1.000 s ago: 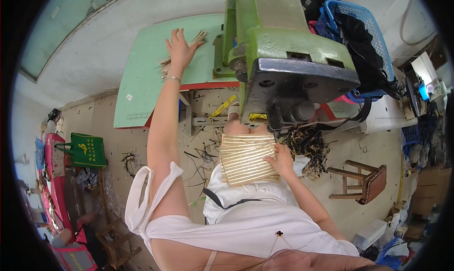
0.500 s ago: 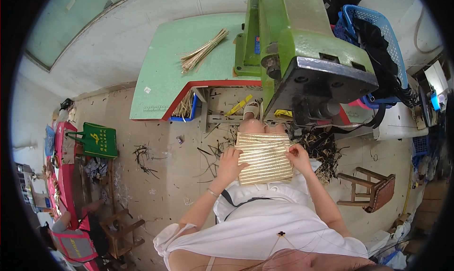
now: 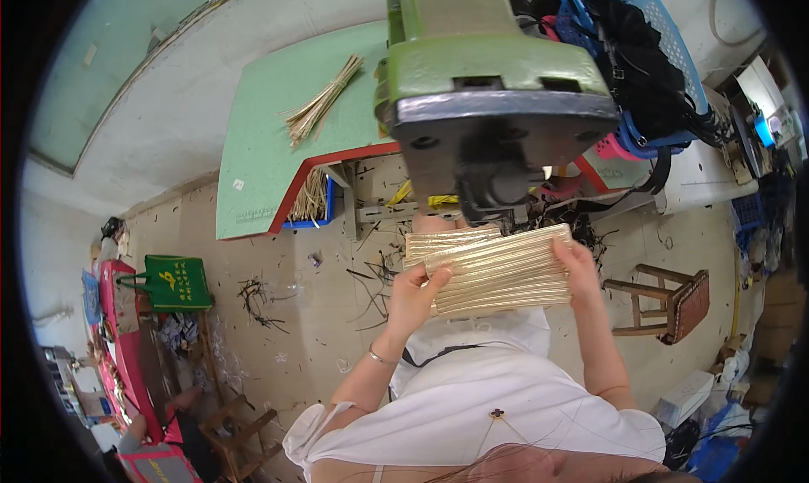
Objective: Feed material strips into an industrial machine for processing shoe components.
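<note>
Both hands hold up a flat sheet of shiny gold strips (image 3: 506,272) lying side by side, above my lap. My left hand (image 3: 413,296) grips its left end, thumb on top and fingers mostly hidden behind. The right end is pinched by my right hand (image 3: 578,268), thumb on the face. Beneath, partly covered, a second gold striped piece (image 3: 425,240) rests on my lap. Just beyond the sheet hangs the black head of a green press machine (image 3: 506,70).
A tied bundle of pale gold strips (image 3: 322,104) lies on the green worktable (image 3: 253,129). Below its edge stands a blue bin of strips (image 3: 329,203). A blue basket (image 3: 674,28) with black straps is at right, near a wooden stool (image 3: 674,302). Dark scraps (image 3: 261,302) litter the floor.
My hands have lifted a gold sheet off the pile on my lap and tilted it, the right hand moving outward. The view has shifted, so the press appears farther left.
</note>
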`<state>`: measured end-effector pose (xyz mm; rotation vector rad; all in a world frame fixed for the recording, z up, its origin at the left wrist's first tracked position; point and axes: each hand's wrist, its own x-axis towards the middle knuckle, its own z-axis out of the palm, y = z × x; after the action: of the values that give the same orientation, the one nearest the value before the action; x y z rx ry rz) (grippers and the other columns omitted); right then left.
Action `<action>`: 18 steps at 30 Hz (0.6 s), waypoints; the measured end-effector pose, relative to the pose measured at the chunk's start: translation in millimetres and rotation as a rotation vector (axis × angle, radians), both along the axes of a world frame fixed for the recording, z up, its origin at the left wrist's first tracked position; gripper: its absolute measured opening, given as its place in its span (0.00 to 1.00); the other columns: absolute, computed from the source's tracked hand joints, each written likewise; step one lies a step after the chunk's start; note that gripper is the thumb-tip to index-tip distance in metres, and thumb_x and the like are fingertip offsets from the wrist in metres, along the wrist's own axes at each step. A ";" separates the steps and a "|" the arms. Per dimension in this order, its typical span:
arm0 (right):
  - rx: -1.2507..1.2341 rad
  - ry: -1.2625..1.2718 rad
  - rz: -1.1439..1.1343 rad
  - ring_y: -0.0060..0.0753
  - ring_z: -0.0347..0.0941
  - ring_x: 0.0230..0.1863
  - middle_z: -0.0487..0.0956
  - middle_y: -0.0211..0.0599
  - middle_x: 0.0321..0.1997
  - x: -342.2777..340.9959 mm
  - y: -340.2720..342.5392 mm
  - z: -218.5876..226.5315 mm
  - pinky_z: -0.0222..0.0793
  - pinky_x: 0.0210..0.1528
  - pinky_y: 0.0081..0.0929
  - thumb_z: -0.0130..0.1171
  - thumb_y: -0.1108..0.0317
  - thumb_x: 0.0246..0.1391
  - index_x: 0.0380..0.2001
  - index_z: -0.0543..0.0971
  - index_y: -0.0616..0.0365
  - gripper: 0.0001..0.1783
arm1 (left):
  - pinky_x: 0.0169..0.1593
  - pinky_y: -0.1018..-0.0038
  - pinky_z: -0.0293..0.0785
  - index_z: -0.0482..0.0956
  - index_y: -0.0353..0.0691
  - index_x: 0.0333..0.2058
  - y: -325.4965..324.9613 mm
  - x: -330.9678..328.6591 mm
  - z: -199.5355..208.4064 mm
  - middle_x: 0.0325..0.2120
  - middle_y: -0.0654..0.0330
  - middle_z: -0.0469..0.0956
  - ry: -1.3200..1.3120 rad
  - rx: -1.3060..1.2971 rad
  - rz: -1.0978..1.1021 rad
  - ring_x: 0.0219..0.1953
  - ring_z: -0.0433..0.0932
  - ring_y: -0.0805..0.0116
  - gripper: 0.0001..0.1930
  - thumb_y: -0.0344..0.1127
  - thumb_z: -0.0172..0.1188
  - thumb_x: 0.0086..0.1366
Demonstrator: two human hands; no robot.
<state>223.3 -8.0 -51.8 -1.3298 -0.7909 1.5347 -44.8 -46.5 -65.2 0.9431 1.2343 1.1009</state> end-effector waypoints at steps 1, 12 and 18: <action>0.036 -0.007 0.008 0.15 0.70 0.30 0.77 0.28 0.30 9.3 1.0 6.7 0.64 0.34 0.15 0.53 0.65 0.54 0.34 0.75 0.62 0.11 | 0.34 0.85 0.66 0.77 0.33 0.37 4.3 3.3 8.8 0.28 0.65 0.77 -0.061 0.015 -0.007 0.28 0.70 0.83 0.11 0.35 0.54 0.61; 0.242 -0.032 -0.225 0.15 0.70 0.28 0.76 0.30 0.29 36.2 9.3 79.5 0.65 0.31 0.15 0.51 0.66 0.54 0.31 0.75 0.63 0.10 | 0.31 0.86 0.66 0.78 0.30 0.34 32.6 27.6 61.3 0.23 0.66 0.76 -0.085 0.074 -0.042 0.26 0.69 0.84 0.10 0.33 0.55 0.60; 0.230 -0.027 -0.233 0.16 0.71 0.29 0.77 0.31 0.30 25.4 15.8 77.6 0.66 0.32 0.15 0.52 0.64 0.54 0.32 0.75 0.64 0.11 | 0.31 0.84 0.65 0.78 0.30 0.33 38.5 22.3 55.8 0.22 0.65 0.75 -0.105 0.104 0.027 0.25 0.69 0.81 0.10 0.32 0.54 0.61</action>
<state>248.7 7.9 25.7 -1.2266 -0.7746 1.2072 -22.5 -8.0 -9.4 0.9368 1.1161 1.2307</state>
